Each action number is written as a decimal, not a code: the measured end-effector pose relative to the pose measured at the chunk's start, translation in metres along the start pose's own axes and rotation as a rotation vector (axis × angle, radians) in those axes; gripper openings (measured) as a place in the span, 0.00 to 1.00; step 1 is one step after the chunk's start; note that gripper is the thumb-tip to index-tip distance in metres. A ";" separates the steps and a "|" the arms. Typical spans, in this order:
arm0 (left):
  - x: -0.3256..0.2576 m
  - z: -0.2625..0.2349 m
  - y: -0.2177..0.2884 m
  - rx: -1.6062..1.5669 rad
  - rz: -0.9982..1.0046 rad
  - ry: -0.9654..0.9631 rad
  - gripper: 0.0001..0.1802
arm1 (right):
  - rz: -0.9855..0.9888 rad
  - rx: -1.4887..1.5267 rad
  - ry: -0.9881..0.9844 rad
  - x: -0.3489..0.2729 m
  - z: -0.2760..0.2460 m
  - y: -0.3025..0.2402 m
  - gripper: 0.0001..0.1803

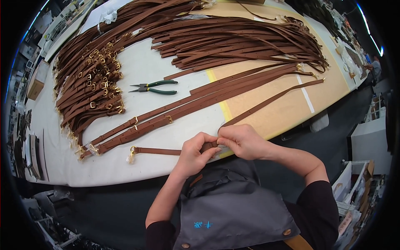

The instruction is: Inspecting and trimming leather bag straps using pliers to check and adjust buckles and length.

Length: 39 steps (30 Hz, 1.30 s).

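Observation:
A brown leather strap passes through both my hands at the near edge of the table. My left hand pinches it between thumb and fingers. Close beside it, my right hand grips the same strap, fingertips almost meeting the left ones. What lies right between the fingertips is mostly hidden. To the left, the strap ends in a gold ring with a plastic-wrapped clasp. Its other part runs off to the far right. Beyond my hands lie several finished-looking straps with gold buckles, side by side.
Green-handled pliers lie on the white tabletop. A heap of buckled straps covers the left side, and a bundle of plain straps the back. A cardboard box stands far left. White shelving is at lower right.

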<state>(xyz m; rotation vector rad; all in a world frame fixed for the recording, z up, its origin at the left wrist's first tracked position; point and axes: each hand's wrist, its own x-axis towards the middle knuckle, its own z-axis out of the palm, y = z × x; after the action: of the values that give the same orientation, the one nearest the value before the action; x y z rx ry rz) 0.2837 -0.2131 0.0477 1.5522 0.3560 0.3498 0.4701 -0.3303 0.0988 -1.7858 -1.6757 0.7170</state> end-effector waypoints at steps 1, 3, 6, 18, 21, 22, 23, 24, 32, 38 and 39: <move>-0.001 0.001 -0.001 -0.010 -0.007 0.014 0.10 | 0.030 0.122 0.028 -0.003 0.007 0.002 0.09; 0.000 0.000 -0.001 -0.011 -0.002 0.012 0.10 | 0.062 0.243 0.065 -0.006 0.010 0.004 0.11; 0.001 0.003 0.000 -0.025 -0.010 0.030 0.11 | 0.123 0.281 -0.001 -0.005 0.003 0.005 0.10; -0.002 0.001 0.002 0.074 0.078 0.021 0.11 | 0.267 0.425 -0.050 -0.006 -0.004 0.011 0.10; -0.002 0.000 0.001 0.043 0.057 0.026 0.10 | 0.344 0.475 -0.111 -0.003 0.001 0.001 0.11; -0.003 0.000 0.002 0.020 0.038 0.024 0.10 | 0.290 0.443 -0.059 -0.006 0.004 -0.002 0.10; -0.002 0.000 0.002 0.020 0.038 0.024 0.10 | 0.237 0.409 -0.006 -0.007 0.006 -0.003 0.10; -0.002 0.000 0.000 0.011 0.043 0.024 0.10 | 0.237 0.410 -0.006 -0.007 0.005 -0.004 0.10; -0.003 -0.001 -0.008 0.047 0.091 0.124 0.12 | 0.291 0.151 -0.141 -0.005 -0.039 -0.011 0.12; -0.003 -0.001 0.003 0.124 0.054 -0.011 0.13 | 0.127 0.196 -0.053 -0.006 -0.008 -0.007 0.08; -0.004 -0.003 -0.001 0.145 0.068 0.015 0.13 | 0.105 0.171 -0.022 -0.005 -0.006 -0.007 0.08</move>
<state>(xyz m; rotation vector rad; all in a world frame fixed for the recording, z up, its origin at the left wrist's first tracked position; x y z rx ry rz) 0.2788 -0.2119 0.0473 1.7073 0.3471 0.3959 0.4694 -0.3355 0.1076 -1.7599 -1.4948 0.9005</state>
